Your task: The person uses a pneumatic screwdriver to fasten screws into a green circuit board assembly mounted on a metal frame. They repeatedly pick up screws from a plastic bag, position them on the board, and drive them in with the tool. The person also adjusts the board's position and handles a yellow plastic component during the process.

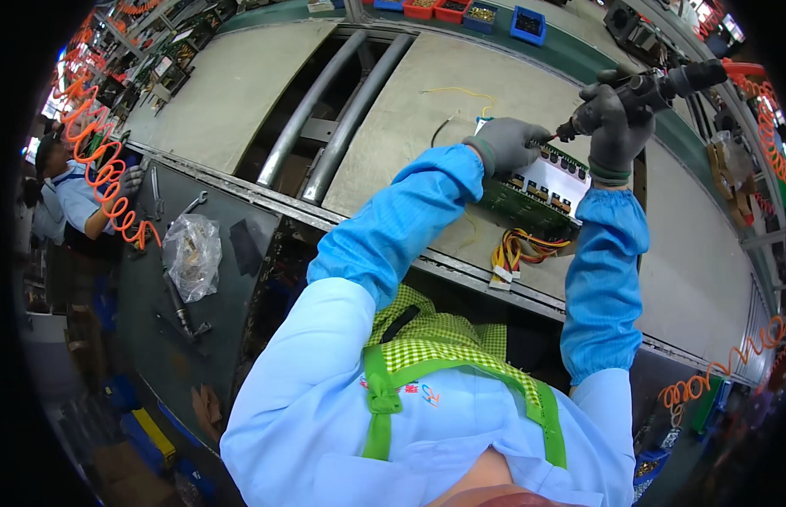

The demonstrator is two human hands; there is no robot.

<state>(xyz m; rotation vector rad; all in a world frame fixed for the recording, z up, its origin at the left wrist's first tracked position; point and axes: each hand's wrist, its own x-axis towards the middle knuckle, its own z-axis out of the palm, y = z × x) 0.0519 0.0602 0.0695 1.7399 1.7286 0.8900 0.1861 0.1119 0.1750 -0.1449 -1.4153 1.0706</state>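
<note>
My right hand (617, 131), in a grey glove, is wrapped round a black power screwdriver (663, 91), whose narrow end points left and down. My left hand (509, 145), also gloved, has its fingers pressed together by the driver's tip; whatever they may hold is too small to make out. Below both hands lies a green circuit board (515, 205) with a pale metal plate and rows of dark components, partly covered by the left hand. A bundle of yellow, red and black wires (515, 249) with white connectors spreads from its near edge.
Two metal rollers (359, 118) lie in a gap left of the work panel (401, 101). On the left-hand bench are a clear plastic bag (193, 256), a wrench (195, 201) and a ratchet-like tool (180, 308). Blue bins (528, 25) stand beyond. Another person (76, 194) works at far left.
</note>
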